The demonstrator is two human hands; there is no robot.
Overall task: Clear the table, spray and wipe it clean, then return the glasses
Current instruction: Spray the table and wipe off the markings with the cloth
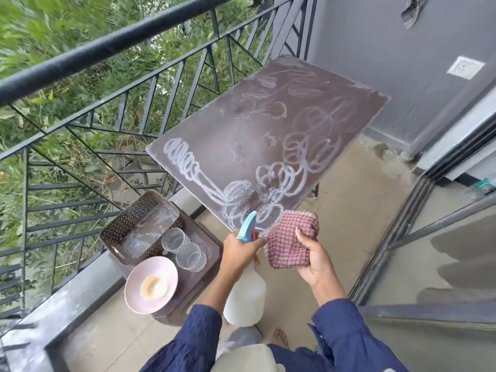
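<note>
The brown table (pixel 308 124) carries white looping marks and wet droplets near its front corner. My left hand (pixel 239 251) grips a white spray bottle (pixel 245 299) by its blue trigger head, whose nozzle points at the table's near corner. My right hand (pixel 312 260) holds a folded red checked cloth (pixel 290 237) just off the table's front edge. Three clear glasses (pixel 185 251) stand on a low brown stool (pixel 204 264) to the left.
On the stool also sit a brown perforated basket (pixel 120 224) and a pink plate (pixel 134 294) with a small bowl. A black railing (pixel 107 47) runs along the left, a grey wall is behind the table, and a sliding door frame (pixel 402 237) is on the right.
</note>
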